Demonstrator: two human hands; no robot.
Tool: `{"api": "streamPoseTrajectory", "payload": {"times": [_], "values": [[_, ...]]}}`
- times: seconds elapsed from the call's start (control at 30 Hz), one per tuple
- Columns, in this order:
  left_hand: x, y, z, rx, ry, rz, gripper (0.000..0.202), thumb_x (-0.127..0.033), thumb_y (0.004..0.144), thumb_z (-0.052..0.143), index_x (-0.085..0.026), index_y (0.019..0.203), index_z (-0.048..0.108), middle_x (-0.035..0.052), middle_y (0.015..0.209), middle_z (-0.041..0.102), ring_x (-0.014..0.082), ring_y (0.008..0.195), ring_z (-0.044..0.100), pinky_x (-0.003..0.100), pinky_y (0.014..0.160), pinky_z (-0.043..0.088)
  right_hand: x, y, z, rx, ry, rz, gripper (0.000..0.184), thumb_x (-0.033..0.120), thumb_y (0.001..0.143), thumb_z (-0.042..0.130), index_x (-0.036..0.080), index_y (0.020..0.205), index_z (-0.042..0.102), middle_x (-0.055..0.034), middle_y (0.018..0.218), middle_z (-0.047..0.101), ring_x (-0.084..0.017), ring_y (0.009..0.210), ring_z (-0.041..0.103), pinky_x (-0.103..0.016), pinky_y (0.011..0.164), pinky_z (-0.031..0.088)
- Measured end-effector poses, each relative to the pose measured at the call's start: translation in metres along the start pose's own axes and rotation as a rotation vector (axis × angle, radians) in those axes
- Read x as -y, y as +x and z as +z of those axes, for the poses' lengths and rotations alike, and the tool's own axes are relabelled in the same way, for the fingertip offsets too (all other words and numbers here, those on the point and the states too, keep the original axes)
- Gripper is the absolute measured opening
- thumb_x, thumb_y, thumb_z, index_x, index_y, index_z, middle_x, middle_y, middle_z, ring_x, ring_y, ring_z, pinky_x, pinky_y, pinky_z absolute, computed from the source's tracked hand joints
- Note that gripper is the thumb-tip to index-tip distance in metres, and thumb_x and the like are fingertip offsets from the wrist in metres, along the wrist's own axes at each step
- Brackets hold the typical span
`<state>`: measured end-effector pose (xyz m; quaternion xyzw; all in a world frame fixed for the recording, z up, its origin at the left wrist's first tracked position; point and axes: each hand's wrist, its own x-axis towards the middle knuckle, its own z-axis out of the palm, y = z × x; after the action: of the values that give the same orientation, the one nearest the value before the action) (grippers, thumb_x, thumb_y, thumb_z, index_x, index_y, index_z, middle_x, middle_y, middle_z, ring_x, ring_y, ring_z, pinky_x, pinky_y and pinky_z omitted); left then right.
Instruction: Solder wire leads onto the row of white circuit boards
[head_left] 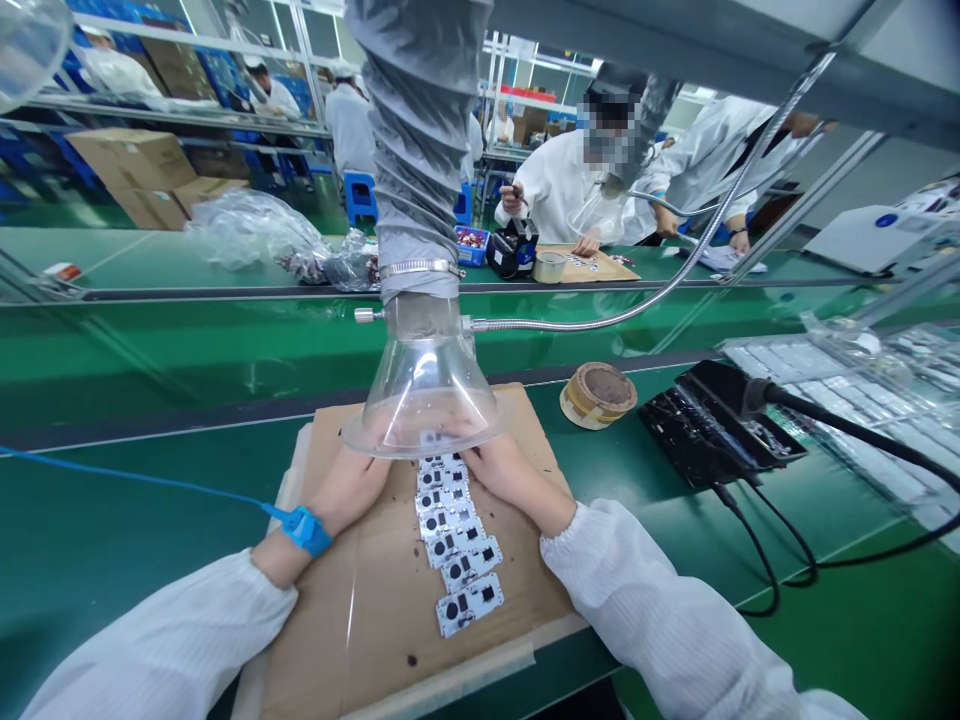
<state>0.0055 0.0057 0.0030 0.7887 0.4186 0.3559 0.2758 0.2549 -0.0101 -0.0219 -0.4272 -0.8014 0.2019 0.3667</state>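
Note:
A column of several white circuit boards (457, 540) with dark round and square parts lies overlapping on a brown cardboard sheet (375, 620). My left hand (362, 470), with a blue band (306, 530) at its wrist, rests left of the column's far end. On the other side, my right hand (489, 455) is beside the farthest boards, perhaps touching them. A clear funnel-shaped hood (429, 390) hangs over both hands. Through its plastic the fingers look hazy, so their grip and anything in them cannot be made out.
A grey duct (420, 150) holds the hood ahead of me. To the right stand a tape roll (598, 395), a black box (712, 425) with cables, and trays (847, 390). A blue cord (150, 475) runs left from my wrist. Co-workers sit across the green bench.

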Motion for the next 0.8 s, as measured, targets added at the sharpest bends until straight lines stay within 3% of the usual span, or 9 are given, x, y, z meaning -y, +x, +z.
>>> {"api": "streamPoseTrajectory", "payload": {"times": [0.27, 0.53, 0.7, 0.8], "values": [[0.014, -0.005, 0.003, -0.003, -0.031, -0.004, 0.043, -0.050, 0.112, 0.046, -0.019, 0.116, 0.076, 0.0114, 0.120, 0.080, 0.0320, 0.117, 0.073, 0.046, 0.114, 0.056, -0.006, -0.005, 0.006, 0.026, -0.010, 0.055, 0.032, 0.013, 0.109, 0.058, 0.027, 0.128, 0.078, -0.0084, 0.140, 0.075, -0.027, 0.134, 0.065, -0.052, 0.122, 0.047], [0.043, -0.010, 0.010, 0.009, 0.065, -0.011, 0.047, -0.062, 0.106, 0.052, -0.023, 0.112, 0.077, 0.0104, 0.125, 0.081, 0.0368, 0.123, 0.073, 0.050, 0.109, 0.060, -0.010, -0.007, 0.013, -0.015, -0.061, 0.046, 0.027, 0.016, 0.106, 0.062, 0.029, 0.124, 0.078, -0.0067, 0.132, 0.075, -0.028, 0.135, 0.060, -0.049, 0.119, 0.046], [0.050, -0.010, 0.008, -0.007, 0.170, 0.045, 0.043, -0.058, 0.106, 0.051, -0.026, 0.118, 0.078, 0.0063, 0.125, 0.083, 0.0342, 0.118, 0.077, 0.044, 0.105, 0.064, -0.007, -0.006, 0.013, 0.008, -0.100, 0.062, 0.026, 0.016, 0.103, 0.066, 0.029, 0.122, 0.077, -0.0061, 0.129, 0.075, -0.028, 0.134, 0.060, -0.047, 0.116, 0.046], [0.056, -0.010, 0.008, -0.023, 0.246, 0.090, 0.039, -0.055, 0.105, 0.052, -0.029, 0.109, 0.081, 0.0037, 0.118, 0.085, 0.0345, 0.111, 0.080, 0.043, 0.096, 0.069, 0.000, -0.008, 0.009, 0.004, -0.108, 0.095, 0.026, 0.025, 0.101, 0.074, 0.030, 0.127, 0.075, -0.0074, 0.134, 0.073, -0.030, 0.134, 0.060, -0.047, 0.114, 0.047]]}}
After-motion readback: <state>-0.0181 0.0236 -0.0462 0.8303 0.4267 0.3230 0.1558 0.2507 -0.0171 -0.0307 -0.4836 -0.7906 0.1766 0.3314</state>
